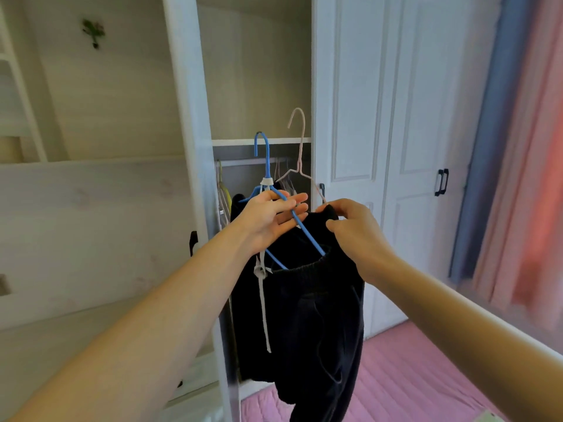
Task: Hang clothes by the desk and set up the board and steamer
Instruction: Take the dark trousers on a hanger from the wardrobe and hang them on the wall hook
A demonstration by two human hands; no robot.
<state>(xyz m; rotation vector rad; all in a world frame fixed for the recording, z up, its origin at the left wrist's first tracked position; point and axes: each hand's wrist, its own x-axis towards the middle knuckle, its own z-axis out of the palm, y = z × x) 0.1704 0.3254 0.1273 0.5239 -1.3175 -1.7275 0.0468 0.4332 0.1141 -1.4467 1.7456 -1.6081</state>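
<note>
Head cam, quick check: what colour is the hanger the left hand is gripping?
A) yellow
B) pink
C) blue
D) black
C: the left hand closes its fingers around an arm of the blue hanger, while the pale pink hanger stands beside it toward the right hand, which pinches the dark garment.

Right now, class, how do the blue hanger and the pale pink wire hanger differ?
The blue plastic-coated hanger has thicker arms and a white collar; the pale pink wire hanger is thin and plain. The blue hook sits lower, the pink higher. The left hand grips the blue one. Both carry dark clothes.
</note>
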